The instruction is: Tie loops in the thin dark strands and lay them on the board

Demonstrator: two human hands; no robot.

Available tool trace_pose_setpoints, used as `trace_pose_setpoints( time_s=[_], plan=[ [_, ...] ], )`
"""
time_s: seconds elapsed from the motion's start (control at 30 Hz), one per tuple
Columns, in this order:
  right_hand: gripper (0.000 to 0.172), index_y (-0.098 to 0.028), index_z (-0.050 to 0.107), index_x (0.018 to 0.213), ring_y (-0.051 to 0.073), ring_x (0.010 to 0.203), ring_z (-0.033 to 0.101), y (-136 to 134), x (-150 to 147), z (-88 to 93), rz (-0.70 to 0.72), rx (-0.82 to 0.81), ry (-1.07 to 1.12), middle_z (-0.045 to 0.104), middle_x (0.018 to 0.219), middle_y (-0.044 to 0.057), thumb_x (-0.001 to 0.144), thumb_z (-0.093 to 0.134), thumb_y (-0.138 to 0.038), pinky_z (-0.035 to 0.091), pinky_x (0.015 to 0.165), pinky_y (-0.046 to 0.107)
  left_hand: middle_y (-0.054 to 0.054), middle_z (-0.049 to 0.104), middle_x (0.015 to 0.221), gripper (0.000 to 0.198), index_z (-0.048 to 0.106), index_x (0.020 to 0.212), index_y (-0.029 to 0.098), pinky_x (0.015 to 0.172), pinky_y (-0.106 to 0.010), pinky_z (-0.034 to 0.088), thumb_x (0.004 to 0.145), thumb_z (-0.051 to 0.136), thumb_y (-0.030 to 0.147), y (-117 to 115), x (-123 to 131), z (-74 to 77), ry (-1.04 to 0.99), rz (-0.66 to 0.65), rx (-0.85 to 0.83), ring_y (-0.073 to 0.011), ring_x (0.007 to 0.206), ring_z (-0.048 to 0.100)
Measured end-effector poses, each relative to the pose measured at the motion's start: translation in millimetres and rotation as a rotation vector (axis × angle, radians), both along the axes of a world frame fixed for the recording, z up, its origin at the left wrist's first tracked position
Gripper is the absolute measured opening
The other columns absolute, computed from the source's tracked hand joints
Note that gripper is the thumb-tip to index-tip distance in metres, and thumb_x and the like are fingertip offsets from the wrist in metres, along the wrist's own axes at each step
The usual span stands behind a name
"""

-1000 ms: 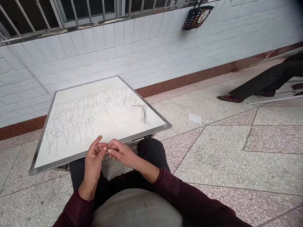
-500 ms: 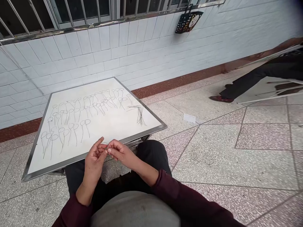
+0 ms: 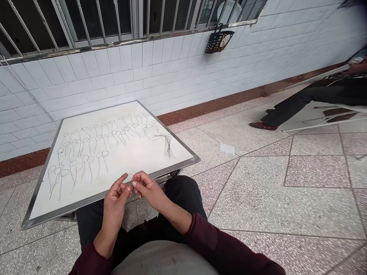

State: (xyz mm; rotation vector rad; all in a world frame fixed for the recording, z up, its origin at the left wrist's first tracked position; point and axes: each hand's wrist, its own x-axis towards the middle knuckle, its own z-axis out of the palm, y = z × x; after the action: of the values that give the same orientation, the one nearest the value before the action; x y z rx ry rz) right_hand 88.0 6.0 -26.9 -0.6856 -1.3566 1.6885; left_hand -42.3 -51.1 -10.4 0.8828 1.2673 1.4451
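A thin dark wire (image 3: 130, 174) is pinched between my two hands just beyond the near edge of the table. Its upper part arcs above the fingertips, and a tail seems to hang below. My left hand (image 3: 115, 198) grips it with thumb and fingers, the index finger raised. On the other side, my right hand (image 3: 149, 192) pinches the wire between thumb and index finger. Rows of looped wires (image 3: 91, 139) with long tails lie on the white tabletop (image 3: 134, 152). A bundle of unlooped wires (image 3: 168, 146), bent at one end, rests toward the table's right side.
The table has a grey metal rim (image 3: 69, 211) close to my knees. Behind it stands a white tiled wall (image 3: 114, 86) with a barred window (image 3: 94, 23) and a hanging black bag (image 3: 218, 41). A seated person's leg (image 3: 298, 103) and a paper scrap (image 3: 227, 149) are at right.
The wire's arc now shows more clearly above my fingertips, and my hands have shifted slightly. The whole scene sits a little lower in view as my head has moved.
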Motion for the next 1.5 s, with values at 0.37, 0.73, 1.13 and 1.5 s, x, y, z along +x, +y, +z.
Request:
trace_pose_setpoints(
  time_s=[0.37, 0.73, 1.13, 1.5],
  plan=[
    [0.026, -0.021, 0.050, 0.100, 0.007, 0.054, 0.049, -5, -3, 1.5, -0.048, 0.012, -0.008, 0.050, 0.078, -0.004, 0.086, 0.061, -0.039, 0.042, 0.046, 0.020, 0.002, 0.057, 0.079, 0.047, 0.064, 0.123, 0.024, 0.080, -0.026, 0.049, 0.078, 0.072, 0.037, -2, 6, -4.7, -0.039, 0.052, 0.020, -0.0112, 0.077, 0.057],
    [0.024, -0.022, 0.051, 0.108, 0.007, 0.052, 0.048, -6, -6, -4.5, -0.124, 0.104, -0.025, 0.049, 0.076, -0.005, 0.089, 0.056, -0.037, 0.040, 0.044, 0.019, 0.000, 0.057, 0.083, 0.044, 0.065, 0.121, 0.023, 0.080, -0.027, 0.049, 0.079, 0.071, 0.036, -2, 9, -10.4, -0.072, 0.070, 0.046, -0.0125, 0.080, 0.055],
    [0.029, -0.023, 0.057, 0.112, 0.008, 0.047, 0.043, -6, 3, -0.4, -0.173, 0.137, -0.083, 0.046, 0.067, -0.005, 0.092, 0.052, -0.043, 0.036, 0.041, 0.020, 0.002, 0.053, 0.080, 0.051, 0.054, 0.133, 0.028, 0.086, -0.028, 0.045, 0.084, 0.067, 0.032, -6, 9, 3.3, -0.184, -0.064, 0.097, -0.0119, 0.078, 0.053],
    [0.023, -0.023, 0.065, 0.107, 0.008, 0.042, 0.038, -3, 11, 2.9, -0.180, 0.205, -0.134, 0.044, 0.055, -0.006, 0.093, 0.053, -0.037, 0.034, 0.043, 0.022, 0.001, 0.050, 0.083, 0.047, 0.054, 0.132, 0.030, 0.065, -0.021, 0.040, 0.086, 0.066, 0.031, -12, 7, 5.7, -0.279, -0.207, 0.039, -0.0102, 0.075, 0.054]
  ],
)
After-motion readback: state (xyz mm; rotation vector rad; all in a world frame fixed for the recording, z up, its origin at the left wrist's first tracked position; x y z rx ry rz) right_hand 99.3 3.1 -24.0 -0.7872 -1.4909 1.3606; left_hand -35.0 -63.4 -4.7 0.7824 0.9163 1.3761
